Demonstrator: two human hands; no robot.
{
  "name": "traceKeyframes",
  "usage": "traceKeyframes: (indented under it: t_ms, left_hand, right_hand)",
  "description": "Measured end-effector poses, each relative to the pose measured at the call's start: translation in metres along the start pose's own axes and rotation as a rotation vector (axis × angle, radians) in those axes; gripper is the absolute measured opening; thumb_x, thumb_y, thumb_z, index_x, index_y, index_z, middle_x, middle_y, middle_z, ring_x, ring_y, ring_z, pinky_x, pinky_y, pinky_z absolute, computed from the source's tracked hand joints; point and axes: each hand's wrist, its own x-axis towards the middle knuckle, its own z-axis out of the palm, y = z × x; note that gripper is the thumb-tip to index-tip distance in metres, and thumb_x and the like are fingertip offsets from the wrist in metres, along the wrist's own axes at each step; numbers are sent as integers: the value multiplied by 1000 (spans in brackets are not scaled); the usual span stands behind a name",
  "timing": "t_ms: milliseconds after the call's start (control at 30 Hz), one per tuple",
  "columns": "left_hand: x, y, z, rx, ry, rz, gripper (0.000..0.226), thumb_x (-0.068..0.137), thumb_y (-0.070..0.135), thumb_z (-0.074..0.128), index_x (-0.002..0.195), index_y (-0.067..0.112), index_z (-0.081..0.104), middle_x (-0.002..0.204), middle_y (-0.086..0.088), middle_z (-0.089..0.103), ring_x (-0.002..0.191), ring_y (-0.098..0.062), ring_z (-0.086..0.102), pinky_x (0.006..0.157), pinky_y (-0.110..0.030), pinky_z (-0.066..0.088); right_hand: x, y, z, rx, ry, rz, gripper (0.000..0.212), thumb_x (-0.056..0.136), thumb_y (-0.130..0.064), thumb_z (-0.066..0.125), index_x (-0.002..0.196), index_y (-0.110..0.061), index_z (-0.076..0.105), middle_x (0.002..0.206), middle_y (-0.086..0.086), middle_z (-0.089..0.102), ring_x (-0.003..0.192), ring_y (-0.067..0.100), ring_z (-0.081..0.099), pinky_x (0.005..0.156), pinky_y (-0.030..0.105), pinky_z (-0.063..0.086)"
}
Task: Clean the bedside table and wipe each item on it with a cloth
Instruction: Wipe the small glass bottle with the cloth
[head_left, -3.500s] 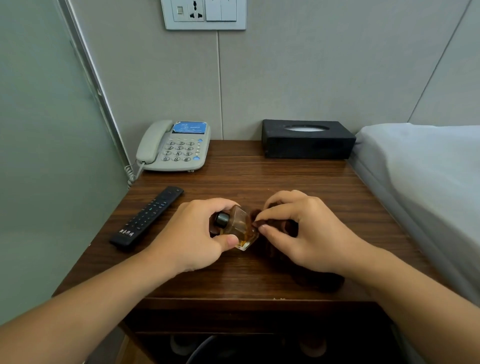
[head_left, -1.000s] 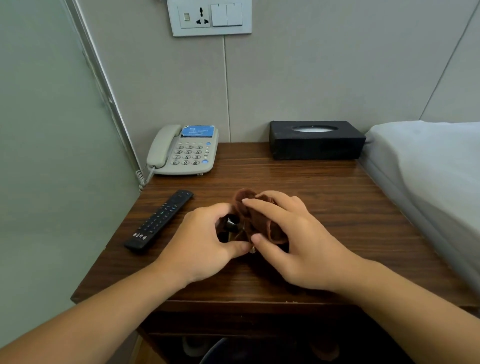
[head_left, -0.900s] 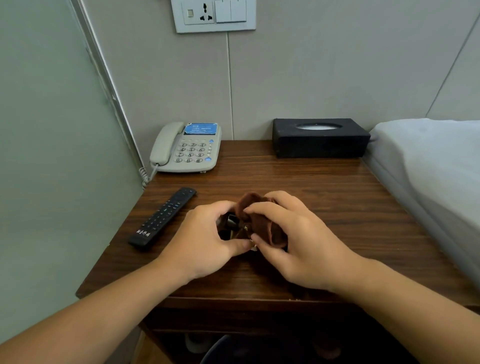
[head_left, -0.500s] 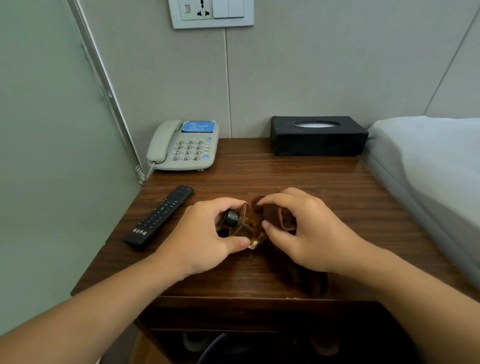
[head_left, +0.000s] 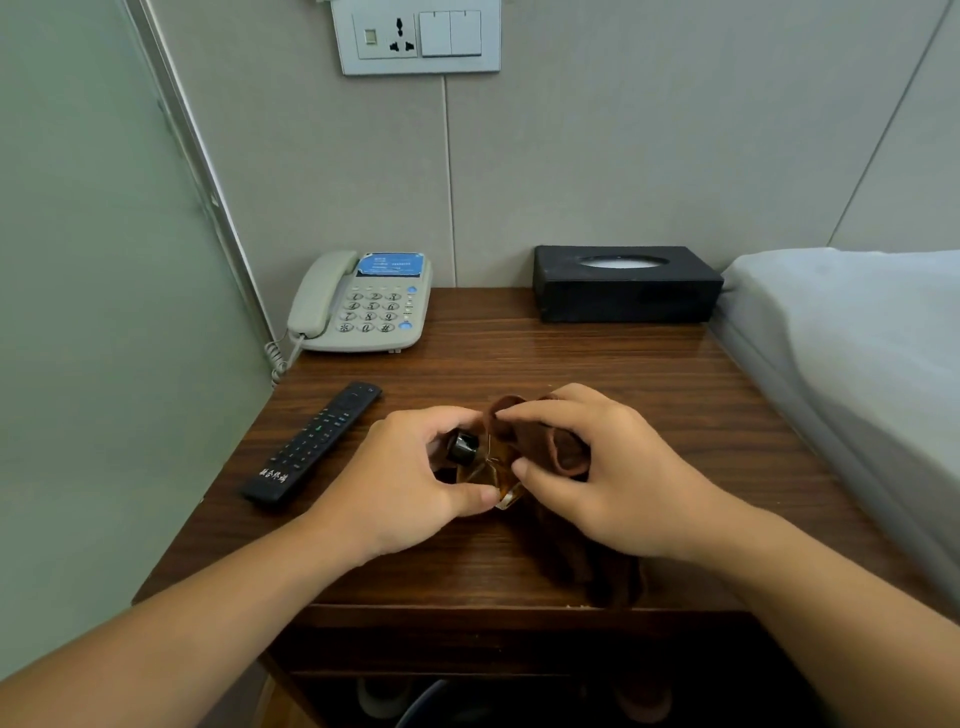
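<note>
A small amber glass bottle (head_left: 488, 470) with a black cap lies tilted just above the middle of the wooden bedside table (head_left: 597, 364). My left hand (head_left: 405, 488) grips it, thumb under its base and fingers over the cap end. My right hand (head_left: 602, 478) holds a brown cloth (head_left: 550, 447) bunched over the bottle's right side, thumb and fingers pinching the fabric. The rest of the cloth trails under my right wrist toward the table's front edge. Most of the bottle is hidden by fingers and cloth.
A grey corded telephone (head_left: 363, 306) sits at the back left, a black tissue box (head_left: 626, 283) at the back right. A black remote control (head_left: 314, 441) lies left of my hands. A bed (head_left: 852, 332) borders the right side, a wall panel the left.
The cloth was lifted over the bottle, drawn back to expose the glass, and now covers its right side again. My left hand kept its grip throughout.
</note>
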Motion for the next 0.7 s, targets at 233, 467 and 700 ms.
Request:
traceKeyframes:
  t_ms: [233,467,700]
  left_hand:
    - [3,-3,0,30,16,-37,70,67,26,98,129,38,67,123,18,72,119,-1,65,109,-38,52]
    - [8,-3,0,8,33,-87,80,67,20,98,133,43,60,125,15,71,119,-3,66,107,-38,54]
    - [31,10,10,80,69,-82,73,69,28,96,131,41,61,121,16,70,108,-4,70,101,-39,57]
  right_hand:
    - [-2,5,-25,-121,-144,35,32,87,-37,76,118,-44,71,105,-21,61,105,-3,58,88,18,50]
    - [-2,7,-20,-147,-191,43,51,91,-38,75,140,-39,60,119,-22,54,110,0,57,93,18,51]
    - [-3,23,-46,-243,-206,174,30,86,-33,76,114,-42,71,109,-18,57,100,3,58,90,22,50]
